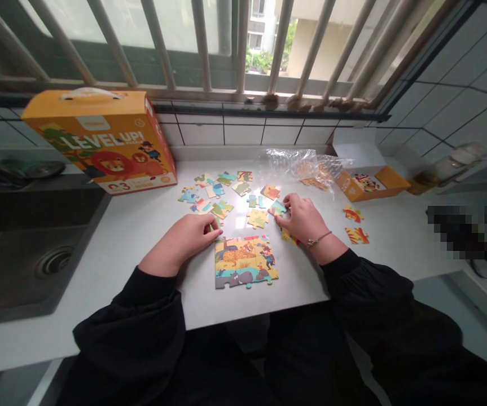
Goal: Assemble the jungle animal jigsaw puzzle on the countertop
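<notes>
A partly joined colourful jigsaw (245, 261) lies on the white counter (133, 225) in front of me. My left hand (186, 235) rests beside its upper left corner, fingers curled together, fingertips touching a loose piece. My right hand (302, 220) is just right of the jigsaw's top, fingers pinched on a teal puzzle piece (277, 208). Another piece shows partly under my right wrist. Several loose pieces (222, 194) are scattered beyond both hands.
An orange puzzle box (103, 138) stands at the back left. A steel sink (27, 248) lies to the left. A crumpled clear bag (298, 163) and a small orange tray (370, 183) with pieces sit at the back right. Two pieces (355, 224) lie right of my hand.
</notes>
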### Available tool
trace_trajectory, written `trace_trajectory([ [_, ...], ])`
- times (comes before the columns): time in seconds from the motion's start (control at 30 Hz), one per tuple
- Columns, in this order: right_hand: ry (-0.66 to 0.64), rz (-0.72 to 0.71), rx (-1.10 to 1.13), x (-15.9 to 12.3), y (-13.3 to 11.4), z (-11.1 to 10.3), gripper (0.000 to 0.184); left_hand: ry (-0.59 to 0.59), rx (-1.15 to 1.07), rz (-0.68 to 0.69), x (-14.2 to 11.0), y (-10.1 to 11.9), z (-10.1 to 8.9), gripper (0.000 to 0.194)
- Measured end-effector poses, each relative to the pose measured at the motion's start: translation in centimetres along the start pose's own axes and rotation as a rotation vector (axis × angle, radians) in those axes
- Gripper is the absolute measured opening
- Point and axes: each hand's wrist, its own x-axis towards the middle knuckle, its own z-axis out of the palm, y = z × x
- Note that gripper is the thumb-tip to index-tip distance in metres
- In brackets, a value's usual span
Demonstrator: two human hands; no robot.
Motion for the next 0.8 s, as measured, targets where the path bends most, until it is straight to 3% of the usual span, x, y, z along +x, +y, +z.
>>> trace_trajectory([
  [0.17, 0.092, -0.188, 0.155, -2.6, -0.7, -2.8, 0.033, -0.004, 0.01, 0.009, 0.0, 0.1, 0.1, 0.018],
  [0.33, -0.071, -0.46, 0.405, -9.5, -4.4, -4.9, 0.032, 0.009, 0.005, 0.02, -0.2, 0.6, -0.1, 0.018],
  [0.43, -0.14, -0.575, 0.438, -13.3, -6.8, -4.3, 0.027, 0.009, -0.002, 0.017, -0.3, 0.6, 0.0, 0.018],
  [0.53, -0.126, -0.628, 0.394, -15.6, -8.4, -2.9, 0.022, 0.008, -0.006, 0.013, -0.2, 0.5, 0.1, 0.018],
  [0.8, -0.06, -0.634, 0.345, -16.8, -10.0, -1.4, 0.016, 0.011, -0.013, 0.018, -0.3, 0.6, 0.0, 0.02],
])
